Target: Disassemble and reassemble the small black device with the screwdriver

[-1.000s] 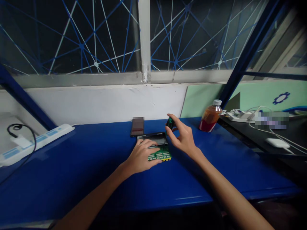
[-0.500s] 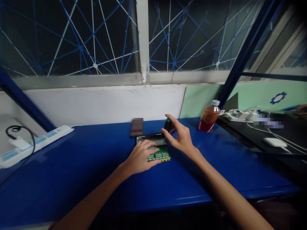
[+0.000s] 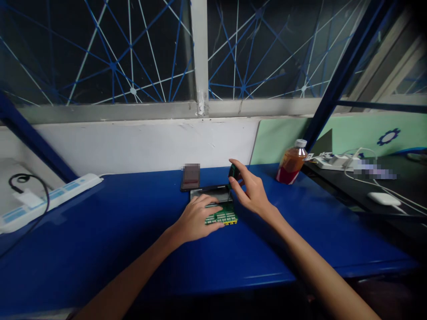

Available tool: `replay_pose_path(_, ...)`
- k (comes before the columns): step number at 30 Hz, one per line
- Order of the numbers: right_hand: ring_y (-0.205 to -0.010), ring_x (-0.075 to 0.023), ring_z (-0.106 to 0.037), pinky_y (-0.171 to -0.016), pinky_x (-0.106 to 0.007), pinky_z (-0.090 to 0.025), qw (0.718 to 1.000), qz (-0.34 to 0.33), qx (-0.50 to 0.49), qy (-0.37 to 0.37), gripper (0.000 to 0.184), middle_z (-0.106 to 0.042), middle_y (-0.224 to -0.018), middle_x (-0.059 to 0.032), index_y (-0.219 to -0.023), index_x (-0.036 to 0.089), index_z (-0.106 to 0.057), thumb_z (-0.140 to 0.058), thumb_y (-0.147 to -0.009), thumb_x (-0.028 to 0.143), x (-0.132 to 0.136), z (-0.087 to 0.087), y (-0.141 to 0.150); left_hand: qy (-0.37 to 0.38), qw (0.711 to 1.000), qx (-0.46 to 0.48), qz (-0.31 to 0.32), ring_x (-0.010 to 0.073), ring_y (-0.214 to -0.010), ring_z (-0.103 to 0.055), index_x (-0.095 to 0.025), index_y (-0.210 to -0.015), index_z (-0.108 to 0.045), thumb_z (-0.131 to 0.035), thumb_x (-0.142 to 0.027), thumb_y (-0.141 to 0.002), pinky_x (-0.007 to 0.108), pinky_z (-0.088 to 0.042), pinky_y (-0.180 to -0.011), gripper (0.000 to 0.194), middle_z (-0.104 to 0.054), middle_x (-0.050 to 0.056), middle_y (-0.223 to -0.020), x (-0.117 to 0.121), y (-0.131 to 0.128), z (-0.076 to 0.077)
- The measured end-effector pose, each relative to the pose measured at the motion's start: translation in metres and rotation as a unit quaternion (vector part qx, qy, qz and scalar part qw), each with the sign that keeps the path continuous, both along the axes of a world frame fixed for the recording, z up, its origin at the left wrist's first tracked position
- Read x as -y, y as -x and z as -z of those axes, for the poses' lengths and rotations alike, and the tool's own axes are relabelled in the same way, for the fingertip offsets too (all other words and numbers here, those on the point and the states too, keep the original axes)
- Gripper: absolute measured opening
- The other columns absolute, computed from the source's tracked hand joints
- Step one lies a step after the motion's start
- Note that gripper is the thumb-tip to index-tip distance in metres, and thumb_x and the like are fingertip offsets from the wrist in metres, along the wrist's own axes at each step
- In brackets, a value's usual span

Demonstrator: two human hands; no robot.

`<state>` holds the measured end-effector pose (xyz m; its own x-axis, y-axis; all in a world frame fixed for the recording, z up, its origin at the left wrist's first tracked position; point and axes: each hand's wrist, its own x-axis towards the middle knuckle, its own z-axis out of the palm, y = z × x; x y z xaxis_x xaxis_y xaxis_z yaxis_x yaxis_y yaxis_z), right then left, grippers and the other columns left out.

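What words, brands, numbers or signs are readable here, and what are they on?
There is no readable text.
Bottle: the red label's print is too small and blurred.
Circuit board: any markings are too small.
Phone: its screen is pixelated.
Pixelated item on the dark desk: unreadable.
Power strip: no legible print.
Gear emblem on the green panel: a wordless symbol.

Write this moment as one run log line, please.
Left hand: on green rectangular circuit board | Right hand: holds black-and-green screwdriver, shaft down | Beyond board: shallow black rectangular case | Right side: red-labelled plastic bottle
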<state>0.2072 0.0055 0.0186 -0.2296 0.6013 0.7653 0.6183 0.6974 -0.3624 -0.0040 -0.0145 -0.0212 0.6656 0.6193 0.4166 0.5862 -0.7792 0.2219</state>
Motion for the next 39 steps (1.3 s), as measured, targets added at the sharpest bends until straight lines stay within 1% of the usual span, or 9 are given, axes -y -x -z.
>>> replay_pose_path(5,-0.064,-0.015,-0.061,-0.066,-0.033,-0.052,1.0,0.017,-0.008,-0.003,0.049,-0.067,-0.1,-0.0067,-0.139,0.022,-0.04,-0.05,-0.092,0.032,0.0006,0.0,-0.0003,-0.004,1.0,0.002,0.003,0.0283,-0.113,-0.055,-0.025,-0.109,-0.069,-0.067,-0.043,-0.082,0.047,-0.043,-0.095,0.032,-0.063,0.008,-0.119,-0.0002,0.0003,0.0008)
replay_pose_path(8,-0.066,-0.0161,-0.062,-0.067,-0.034,-0.053,1.0,0.008,0.002,0.01,0.05,-0.066,-0.103,-0.0077,-0.141,0.023,-0.037,-0.047,-0.093,0.031,0.0009,0.0003,-0.0005,-0.008,1.0,-0.001,0.003,0.0279,-0.112,-0.055,-0.025,-0.109,-0.069,-0.067,-0.043,-0.083,0.047,-0.044,-0.094,0.032,-0.063,0.007,-0.119,-0.0006,0.0005,0.0013)
replay_pose_path(13,-0.065,-0.016,-0.059,-0.066,-0.033,-0.052,1.0,0.01,-0.009,0.015,0.051,-0.065,-0.091,-0.0051,-0.141,0.021,-0.036,-0.047,-0.092,0.031,0.0,0.0011,0.0,-0.007,1.0,-0.005,0.001,0.0278,-0.113,-0.055,-0.023,-0.108,-0.069,-0.068,-0.043,-0.082,0.047,-0.044,-0.095,0.032,-0.063,0.008,-0.12,-0.0001,0.0004,0.0009)
replay_pose_path(15,-0.063,-0.0154,-0.059,-0.065,-0.033,-0.052,1.0,0.016,-0.007,0.015,0.051,-0.065,-0.092,-0.005,-0.14,0.022,-0.038,-0.05,-0.092,0.032,-0.0001,0.0009,0.0,-0.006,1.0,-0.003,0.0,0.028,-0.113,-0.055,-0.023,-0.107,-0.069,-0.068,-0.042,-0.082,0.047,-0.043,-0.096,0.032,-0.063,0.008,-0.119,0.0002,0.0003,0.0007)
replay_pose_path(20,-0.065,-0.0158,-0.06,-0.067,-0.033,-0.052,1.0,0.007,0.007,0.028,0.053,-0.064,-0.091,-0.0048,-0.144,0.021,-0.032,-0.045,-0.093,0.028,0.0007,0.0002,-0.0005,-0.007,1.0,-0.004,0.003,0.0282,-0.113,-0.055,-0.024,-0.108,-0.069,-0.068,-0.043,-0.082,0.048,-0.044,-0.095,0.032,-0.063,0.008,-0.12,0.0002,0.0005,0.0012)
replay_pose_path(24,-0.065,-0.0163,-0.061,-0.065,-0.033,-0.051,0.999,0.029,0.003,0.025,0.052,-0.064,-0.092,-0.0049,-0.14,0.021,-0.037,-0.051,-0.092,0.034,0.0008,0.0009,-0.0001,-0.011,1.0,-0.01,0.002,0.0276,-0.113,-0.055,-0.023,-0.108,-0.069,-0.068,-0.042,-0.082,0.047,-0.043,-0.096,0.032,-0.063,0.008,-0.12,0.0,0.0009,0.002)
replay_pose_path(29,-0.064,-0.016,-0.061,-0.066,-0.033,-0.051,0.999,0.023,0.011,0.033,0.052,-0.065,-0.093,-0.0055,-0.143,0.021,-0.032,-0.045,-0.094,0.03,-0.0006,0.0012,-0.0003,-0.015,1.0,-0.01,0.004,0.0273,-0.113,-0.055,-0.022,-0.108,-0.069,-0.069,-0.042,-0.082,0.045,-0.044,-0.095,0.033,-0.063,0.008,-0.119,-0.0002,0.001,0.0027)
replay_pose_path(34,-0.062,-0.015,-0.06,-0.064,-0.032,-0.05,0.999,0.04,0.014,0.005,0.048,-0.066,-0.099,-0.0066,-0.136,0.021,-0.041,-0.052,-0.091,0.034,-0.0005,0.0004,-0.0006,-0.02,1.0,-0.01,0.003,0.0276,-0.112,-0.056,-0.022,-0.107,-0.069,-0.07,-0.041,-0.081,0.047,-0.045,-0.094,0.032,-0.064,0.008,-0.119,-0.0007,0.0009,0.0025)
replay_pose_path(39,-0.058,-0.0151,-0.059,-0.061,-0.032,-0.05,0.999,0.03,0.024,0.032,0.053,-0.066,-0.093,-0.0059,-0.143,0.02,-0.032,-0.045,-0.092,0.031,0.0001,0.0002,-0.0013,-0.027,1.0,-0.007,0.007,0.0277,-0.111,-0.056,-0.021,-0.106,-0.07,-0.07,-0.041,-0.081,0.047,-0.045,-0.093,0.032,-0.064,0.008,-0.118,-0.0006,0.0012,0.0032)
